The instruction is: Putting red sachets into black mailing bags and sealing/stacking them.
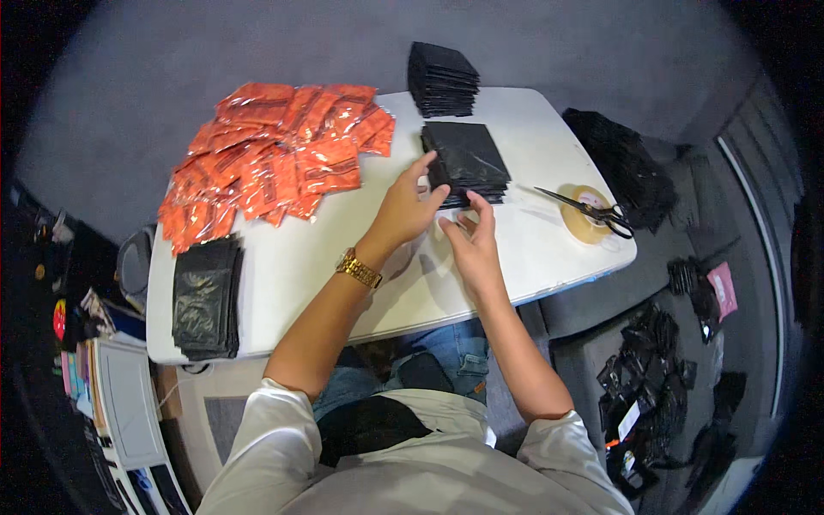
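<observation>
A neat stack of folded black plastic bags (468,154) sits on the white table in front of me. My left hand (408,204) is at the stack's left front corner, fingers spread, with the fingertips against its side. Close to the stack's front edge is my right hand (474,249), its thumb and fingers apart and slightly curved. Whether its fingertips touch the bags I cannot tell. Neither hand grips anything. Behind this stack stands a taller pile of black folded bags (444,79) at the table's far edge.
Many orange packets in clear wrap (275,150) spread over the table's left part. Another black bag stack (206,300) lies at the front left. Black scissors (592,210) rest on a tape roll (579,230) at right. Beyond the table, a grey sofa (592,296) holds black items.
</observation>
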